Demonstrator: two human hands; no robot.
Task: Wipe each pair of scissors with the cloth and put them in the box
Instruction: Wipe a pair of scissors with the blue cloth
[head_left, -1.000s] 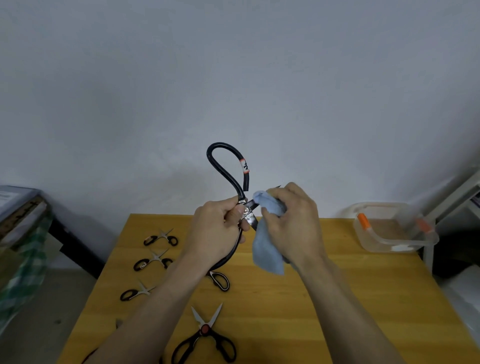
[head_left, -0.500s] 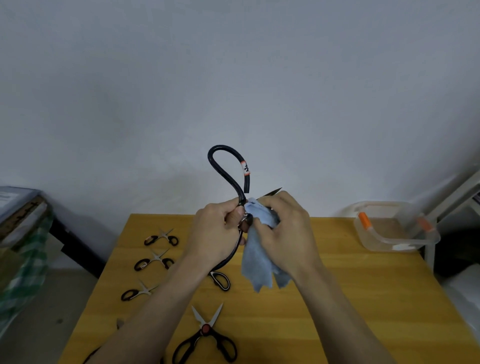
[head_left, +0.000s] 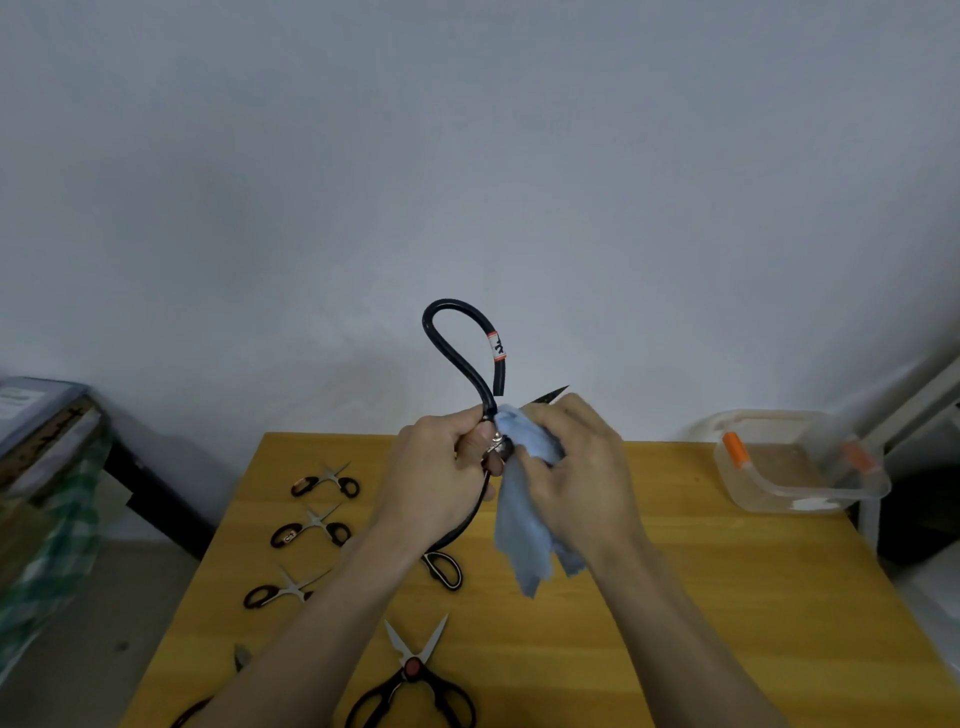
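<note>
Clear plastic box (head_left: 802, 470) holding nothing visible, left hand (head_left: 434, 475) gripping scissors (head_left: 462, 343), right hand (head_left: 576, 467) clutching cloth (head_left: 524, 535)

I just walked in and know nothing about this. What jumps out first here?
Mid-frame, above the table, the left hand grips big black scissors with a looped handle, while the right hand holds a blue cloth round the blades. More scissors lie on the table's left side, one open pair at the near edge, and a clear box sits at the far right corner.
</note>
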